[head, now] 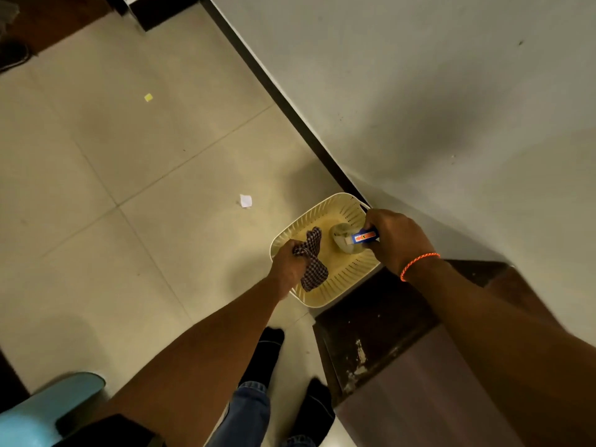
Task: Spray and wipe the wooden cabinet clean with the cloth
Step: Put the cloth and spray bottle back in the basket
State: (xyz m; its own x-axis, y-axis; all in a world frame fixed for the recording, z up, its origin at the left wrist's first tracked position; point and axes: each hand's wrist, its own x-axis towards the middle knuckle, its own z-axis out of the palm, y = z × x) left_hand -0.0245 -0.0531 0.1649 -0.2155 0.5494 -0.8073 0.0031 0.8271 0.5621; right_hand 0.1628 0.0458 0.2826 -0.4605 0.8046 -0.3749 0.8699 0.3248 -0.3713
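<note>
A beige tiled floor point(96, 188) is meeting a white wall point(451, 91) along a dark skirting strip point(290, 101), and a cream slotted plastic basket point(342, 275) is sitting on the tiles against that strip, beside the top corner of the dark wooden cabinet point(387, 333). The left hand point(288, 264) is clenching a checked cloth point(311, 259) over the basket's near-left rim, while the right hand point(398, 240) is gripping the blue-and-orange head of a clear spray bottle point(346, 237) inside the basket at its wall-side edge. An orange thread bracelet point(417, 264) is circling the right wrist, and two paper scraps point(245, 201) are lying on the tiles.
</note>
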